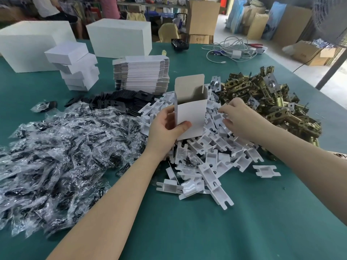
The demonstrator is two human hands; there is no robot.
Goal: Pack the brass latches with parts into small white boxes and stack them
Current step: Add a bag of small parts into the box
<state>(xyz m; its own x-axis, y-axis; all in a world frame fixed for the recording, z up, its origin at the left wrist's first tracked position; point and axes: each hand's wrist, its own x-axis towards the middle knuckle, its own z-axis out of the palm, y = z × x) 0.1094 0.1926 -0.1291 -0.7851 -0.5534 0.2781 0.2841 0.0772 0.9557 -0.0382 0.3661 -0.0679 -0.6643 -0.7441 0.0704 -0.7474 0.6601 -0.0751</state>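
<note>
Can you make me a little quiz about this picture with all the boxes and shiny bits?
1. True or false: the left hand holds a small box with its top flap open.
2. Which pile does the right hand reach into? A) white inserts B) clear bags C) flat cartons
3. Fill in: the brass latches lie to the ____ of the white inserts.

Key: 1 true. 2 A. 3 right.
</note>
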